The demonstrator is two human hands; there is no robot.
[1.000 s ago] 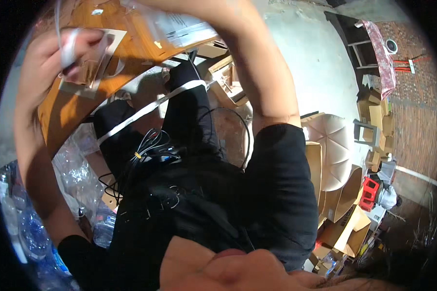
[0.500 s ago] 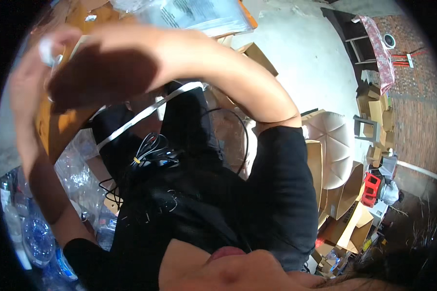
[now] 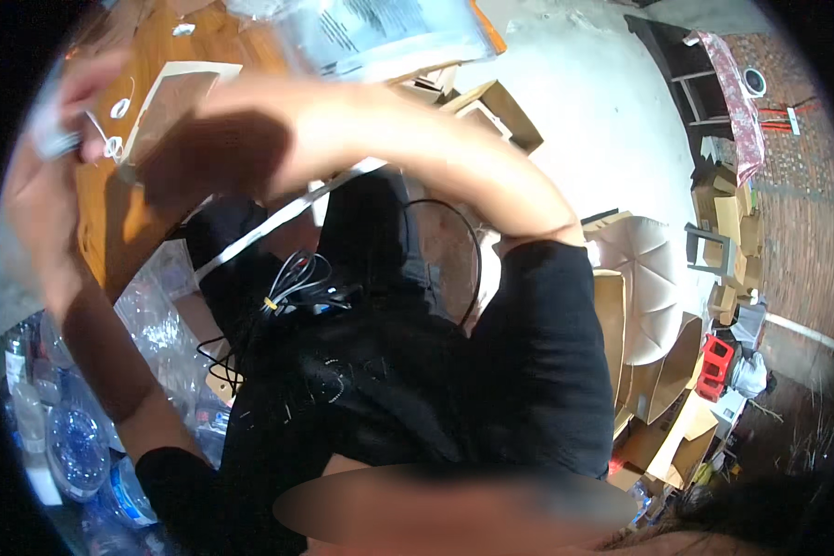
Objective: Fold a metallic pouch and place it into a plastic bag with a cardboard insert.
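At the upper left, my left hand [image 3: 42, 190] is raised beside the wooden table [image 3: 97, 227], its fingers curled around a small white object [image 3: 56, 137] whose kind I cannot make out. A thin white cord with a small loop [image 3: 113, 146] hangs beside these fingers. My right arm sweeps across from the right, and my right hand [image 3: 199, 153] is blurred and in deep shadow, so its fingers cannot be made out. Near it a flat, pale-edged sheet [image 3: 199, 68] lies on the table, with another small white cord loop [image 3: 120, 108] to its left.
Clear plastic packets [image 3: 389, 37] lie at the table's far edge. A white strap [image 3: 269, 225] and a bundle of thin cables [image 3: 296, 283] are at my lap. Plastic bottles [image 3: 74, 445] crowd the lower left. Cardboard boxes [image 3: 658, 371] and a pale round cushion [image 3: 635, 287] stand on the right.
My left hand has shifted slightly left and down with the white object. My right forearm has dropped a little, and the pale-edged sheet and cord loops show more plainly.
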